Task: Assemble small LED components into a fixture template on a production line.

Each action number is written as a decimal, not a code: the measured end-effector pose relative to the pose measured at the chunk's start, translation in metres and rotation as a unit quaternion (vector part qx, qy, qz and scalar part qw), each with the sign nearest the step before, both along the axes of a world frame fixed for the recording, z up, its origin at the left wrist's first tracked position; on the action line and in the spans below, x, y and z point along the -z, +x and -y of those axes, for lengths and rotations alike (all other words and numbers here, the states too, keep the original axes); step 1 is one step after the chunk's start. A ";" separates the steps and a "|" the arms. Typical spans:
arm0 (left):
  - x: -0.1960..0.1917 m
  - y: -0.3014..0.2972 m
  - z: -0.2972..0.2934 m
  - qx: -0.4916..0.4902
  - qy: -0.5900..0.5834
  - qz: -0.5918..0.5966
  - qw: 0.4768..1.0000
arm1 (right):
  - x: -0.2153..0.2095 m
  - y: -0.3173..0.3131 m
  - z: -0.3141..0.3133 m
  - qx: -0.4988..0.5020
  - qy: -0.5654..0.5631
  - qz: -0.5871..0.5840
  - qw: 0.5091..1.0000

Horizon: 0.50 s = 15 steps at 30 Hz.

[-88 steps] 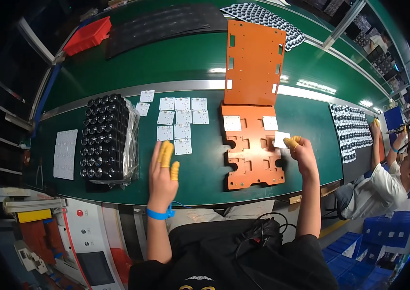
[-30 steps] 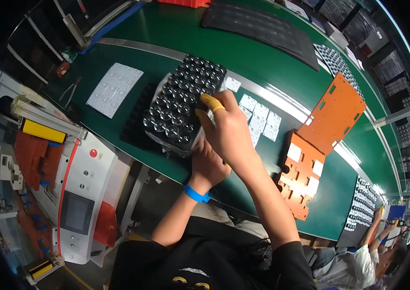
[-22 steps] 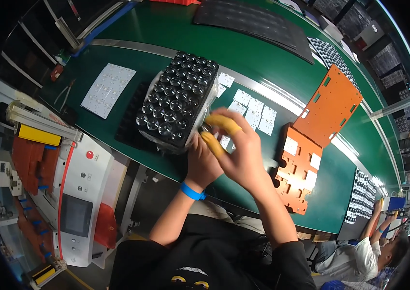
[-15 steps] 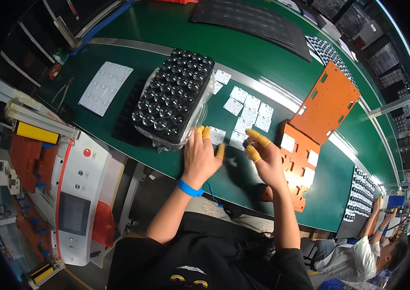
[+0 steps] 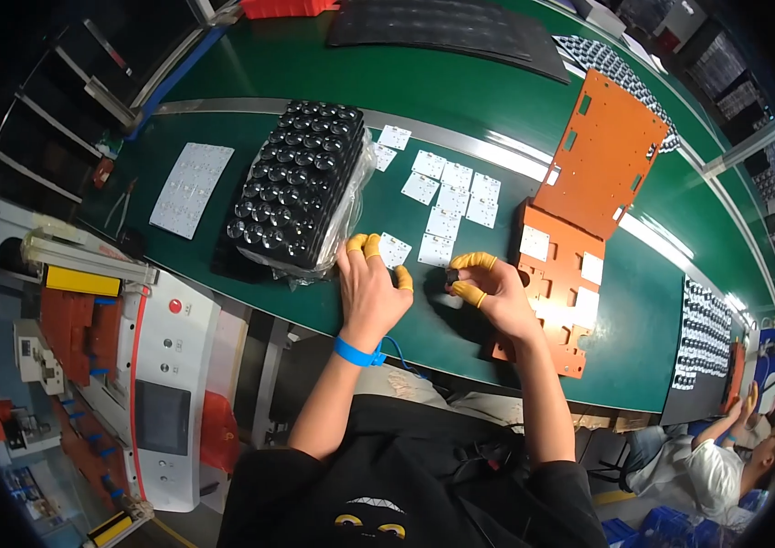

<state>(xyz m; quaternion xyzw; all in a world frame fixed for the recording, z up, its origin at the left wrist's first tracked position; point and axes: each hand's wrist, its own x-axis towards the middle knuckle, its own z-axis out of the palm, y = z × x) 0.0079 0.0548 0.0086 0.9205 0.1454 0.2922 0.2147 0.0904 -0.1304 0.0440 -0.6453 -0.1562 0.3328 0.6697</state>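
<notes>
The green worktable (image 5: 634, 352) runs across the scene. The orange fixture (image 5: 547, 288) lies just right of the right hand, with a flat orange plate (image 5: 602, 155) at its far end. The stack of black trays (image 5: 301, 183), filled with clear domes and partly wrapped in film (image 5: 347, 217), stands left of and beyond the left hand. Left hand (image 5: 374, 297): fingers and thumb spread apart, fingertips near the stack; contact is hard to confirm from this view. Right hand (image 5: 508, 301): thumb and finger pinched together on the small black part. Loose white boards (image 5: 452, 199) lie beyond both hands. The small black part (image 5: 452, 277) sits at the right fingertips, between the two hands, nearer than the closest boards.
</notes>
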 end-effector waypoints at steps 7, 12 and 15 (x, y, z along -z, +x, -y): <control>-0.003 0.006 0.003 0.006 -0.028 0.012 1.000 | 0.003 0.002 0.004 -0.015 0.023 0.010 1.000; 0.008 0.005 0.022 0.072 -0.420 0.122 0.896 | -0.007 -0.004 -0.003 0.020 0.000 0.017 1.000; 0.012 0.009 0.033 0.126 -0.553 0.143 0.811 | -0.007 -0.003 -0.003 0.012 -0.054 0.056 0.997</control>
